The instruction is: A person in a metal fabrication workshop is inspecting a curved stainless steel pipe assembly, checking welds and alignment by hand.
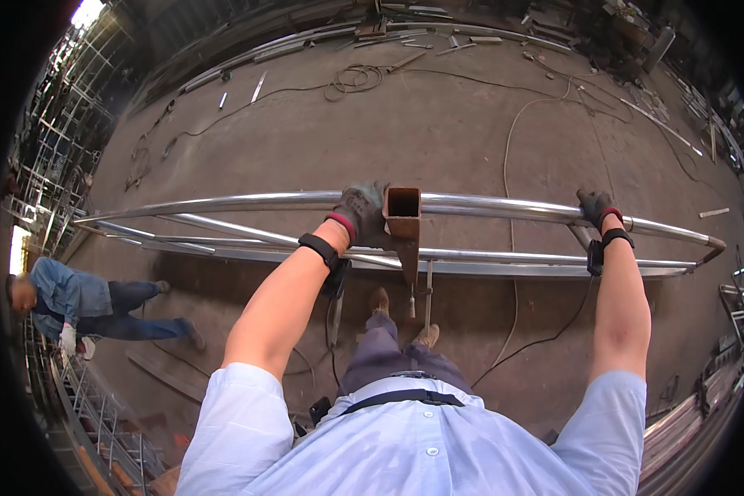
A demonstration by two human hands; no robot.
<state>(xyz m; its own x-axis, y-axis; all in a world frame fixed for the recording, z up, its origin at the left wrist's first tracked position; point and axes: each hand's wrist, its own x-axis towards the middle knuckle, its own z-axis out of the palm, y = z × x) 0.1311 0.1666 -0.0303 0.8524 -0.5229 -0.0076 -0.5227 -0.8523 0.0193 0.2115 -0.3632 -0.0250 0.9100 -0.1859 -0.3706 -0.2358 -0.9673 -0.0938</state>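
Light blue shirt (428,434) cloth lies nearest the camera, and from it both bare forearms reach out to a long, shiny metal frame (504,208), which spans the view crosswise in front of the person. Gloved, the left hand (359,212) curls over the upper rail just beside a rusty square post (403,217), its fingertips hidden; the right hand (598,207) grasps the same rail well apart, toward the right end. That wide spacing probably keeps the long piece level and stops it twisting, while the post, its hollow end facing up, may serve as a prop; whether it touches the rail cannot be told. Below lies a dusty brown floor (438,124) with looped cables (357,79) and scattered metal lengths (273,51). At left, a co-worker (91,302) in blue stands near stacked metal lattices (58,124), and the workshop edges fall dark.
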